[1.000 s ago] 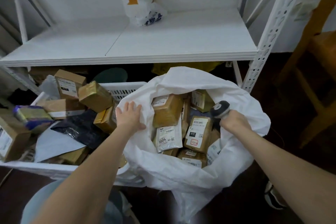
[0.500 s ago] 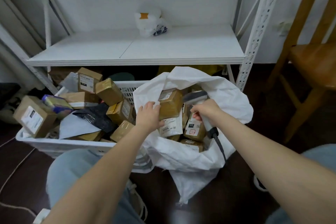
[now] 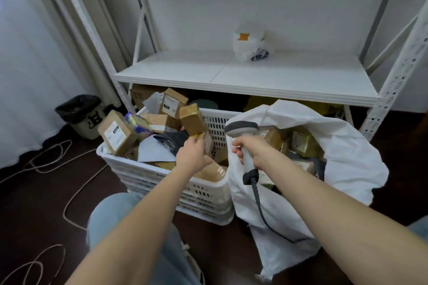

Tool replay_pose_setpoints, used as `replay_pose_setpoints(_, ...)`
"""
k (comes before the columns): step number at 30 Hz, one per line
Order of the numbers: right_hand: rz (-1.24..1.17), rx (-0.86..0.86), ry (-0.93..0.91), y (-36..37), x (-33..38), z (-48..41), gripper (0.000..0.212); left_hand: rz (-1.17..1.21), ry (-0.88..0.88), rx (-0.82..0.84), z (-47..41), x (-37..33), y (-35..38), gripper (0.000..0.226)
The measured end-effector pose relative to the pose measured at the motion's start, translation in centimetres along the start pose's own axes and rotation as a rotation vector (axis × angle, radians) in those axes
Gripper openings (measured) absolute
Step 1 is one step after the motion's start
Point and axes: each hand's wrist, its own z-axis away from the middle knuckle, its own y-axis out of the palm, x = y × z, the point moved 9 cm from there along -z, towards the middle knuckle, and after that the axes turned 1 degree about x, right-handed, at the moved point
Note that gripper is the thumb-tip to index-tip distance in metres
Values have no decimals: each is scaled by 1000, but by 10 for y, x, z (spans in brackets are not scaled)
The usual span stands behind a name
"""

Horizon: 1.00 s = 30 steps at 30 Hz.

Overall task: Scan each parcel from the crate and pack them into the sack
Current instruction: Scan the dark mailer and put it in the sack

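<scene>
Bin (image 3: 81,115) far left, cords (image 3: 69,194) on the floor beside it. Crate (image 3: 162,183) in the centre, piled with parcels. I see the left hand (image 3: 193,156) over the crate's right end, fingers curled on a small taped parcel (image 3: 207,143). Right hand (image 3: 251,149) is wrapped round the scanner (image 3: 242,131) handle, head up, just beside that parcel. Sack (image 3: 347,169) touches the crate's right side, mouth open, parcels inside.

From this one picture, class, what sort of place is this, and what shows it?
Probably a parcel-sorting or storage room: a white plastic crate heaped with labelled cardboard parcels, a white sack part-filled with more, and a barcode scanner in the right hand.
</scene>
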Motion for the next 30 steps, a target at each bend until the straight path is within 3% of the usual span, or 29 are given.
replay_pose_setpoints(10, -49, 35, 124, 123, -8, -96, 4, 187, -229, 47, -59, 108, 24, 61)
replay_pose_setpoints(17, -101, -55, 221, 145, -23, -176, 6, 734, -688, -59, -114, 195, 70, 67)
replay_pose_setpoints(21, -96, -72, 285, 143, -34, -206, 6, 902, -872, -90, -132, 212, 99, 61)
replay_pose_setpoints(26, -120, -66, 304, 136, -43, -215, 8, 951, -886, -129, -146, 212, 113, 40)
replay_pose_setpoints(30, -179, -41, 251, 129, -33, -204, 5, 800, -604, -215, -153, 186, 63, 32)
